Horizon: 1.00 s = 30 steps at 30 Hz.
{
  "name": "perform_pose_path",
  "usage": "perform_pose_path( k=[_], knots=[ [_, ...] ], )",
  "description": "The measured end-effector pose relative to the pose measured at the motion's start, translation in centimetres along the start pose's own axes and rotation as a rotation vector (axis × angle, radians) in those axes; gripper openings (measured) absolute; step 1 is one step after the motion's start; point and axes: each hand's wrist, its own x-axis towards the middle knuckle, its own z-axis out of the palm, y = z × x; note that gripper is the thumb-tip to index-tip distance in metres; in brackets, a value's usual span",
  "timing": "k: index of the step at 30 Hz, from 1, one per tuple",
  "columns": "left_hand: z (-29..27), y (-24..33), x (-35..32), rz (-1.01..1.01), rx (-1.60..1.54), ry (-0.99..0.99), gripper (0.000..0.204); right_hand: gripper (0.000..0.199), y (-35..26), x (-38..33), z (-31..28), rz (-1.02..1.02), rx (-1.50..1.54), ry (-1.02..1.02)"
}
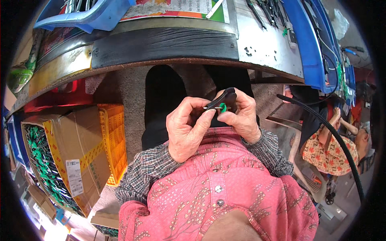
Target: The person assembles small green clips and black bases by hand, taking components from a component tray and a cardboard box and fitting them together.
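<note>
Above my lap, both hands are closed around one small assembly. My left hand pinches the end of a thin light metal rod between thumb and forefinger. My right hand grips a black curved piece, which looks like plastic, with the thumb below it. A green ring-like piece sits by the right thumb, and the rod appears to pass through or across it. My fingers partly hide how the parts join.
A workbench edge curves ahead of my knees. Blue trays stand on it, with black tools at right. Left on the floor are a cardboard box of green-and-black parts and an orange crate. A black cable hangs right, near another person.
</note>
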Motion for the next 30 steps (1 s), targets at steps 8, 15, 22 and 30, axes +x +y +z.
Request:
perform_pose_path(
  k=[8, 15, 22, 30],
  knots=[
    [0.2, 0.3, 0.3, 0.008, -0.023, -0.033, 0.014, 0.023, 1.0, -0.8, -1.1, 0.05, 0.137, 0.016],
    [0.4, 0.4, 0.7, -0.01, -0.075, -0.024, 0.015, 0.03, 0.8, -0.1, -0.7, -0.083, -0.025, 0.032],
    [0.6, 0.4, 1.0, -0.018, -0.058, -0.006, 0.017, 0.024, 1.0, 0.0, -1.2, -0.032, 0.099, -0.021],
    [0.4, 0.0, 1.1, 0.012, -0.043, -0.027, 0.017, 0.023, 1.2, -0.2, -1.9, 0.054, 0.184, -0.02]
  ],
)
